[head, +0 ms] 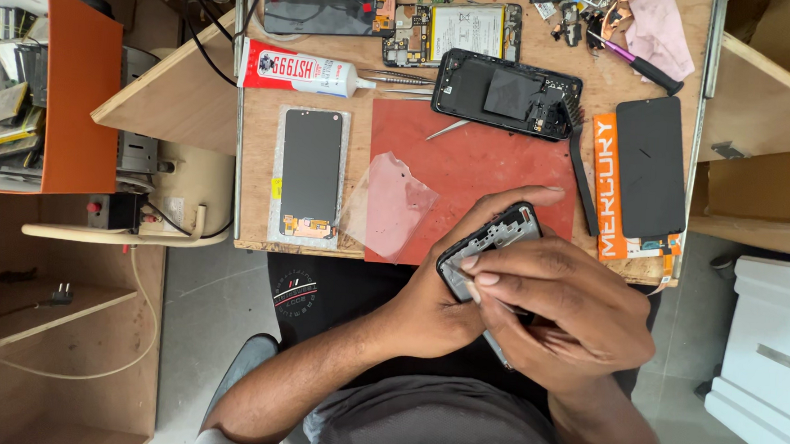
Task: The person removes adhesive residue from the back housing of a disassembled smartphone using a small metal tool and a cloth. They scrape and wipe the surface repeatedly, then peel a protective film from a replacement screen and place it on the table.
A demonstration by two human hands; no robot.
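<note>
My left hand point(445, 292) cradles a black phone frame point(495, 239) from below, just off the near edge of the wooden table point(260, 125); its fingers wrap the top of the frame. Over the frame's lower half lies my right hand point(557, 307), with its fingertips pressing on the inner side. Whether the right hand pinches a small tool is hidden. The frame is tilted, its upper end over the red work mat point(479, 159).
On the table lie a loose phone screen point(310, 172), a clear film sheet point(387, 204), a glue tube point(299, 70), tweezers point(402, 78), an opened phone point(507, 93), another screen on an orange box point(650, 168) and a black brush point(582, 178). An orange bin of parts point(78, 88) stands left.
</note>
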